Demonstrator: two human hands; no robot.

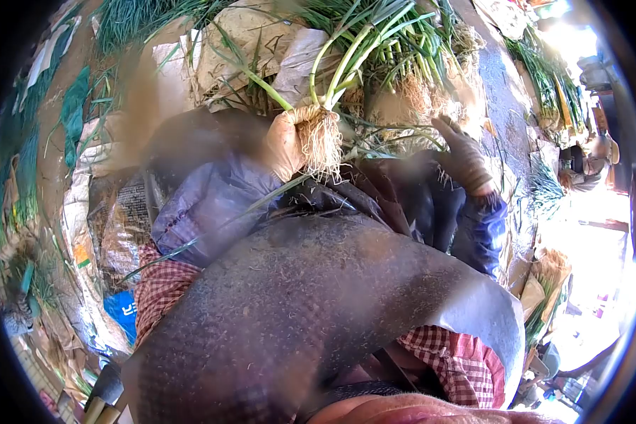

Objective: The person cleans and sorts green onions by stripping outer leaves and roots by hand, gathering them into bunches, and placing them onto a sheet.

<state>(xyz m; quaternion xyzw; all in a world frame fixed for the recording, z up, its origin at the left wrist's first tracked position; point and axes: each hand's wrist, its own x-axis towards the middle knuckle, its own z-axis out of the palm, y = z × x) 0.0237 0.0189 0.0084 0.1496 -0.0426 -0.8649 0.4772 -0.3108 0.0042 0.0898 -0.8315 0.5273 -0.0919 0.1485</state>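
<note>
My left hand (pixel 287 143), in a pale glove, is closed around the lower stems of a few green onions (pixel 332 90). Their stringy roots hang down beside the fingers, and the leaves point up and outward. Off to the right is my right hand (pixel 465 157), in a dirty glove, raised above my knee with its fingers apart and nothing between them. Just beyond it lies a pile of green onions (pixel 417 60) with tangled roots. A dusty apron (pixel 290 283) covers my lap.
Sacking (pixel 244 46) lies on the ground ahead. More onion bundles are at the top left (pixel 131 25) and upper right (pixel 544 85). A blue bag (pixel 122 314) is at the lower left. A person (pixel 592 162) is at the far right.
</note>
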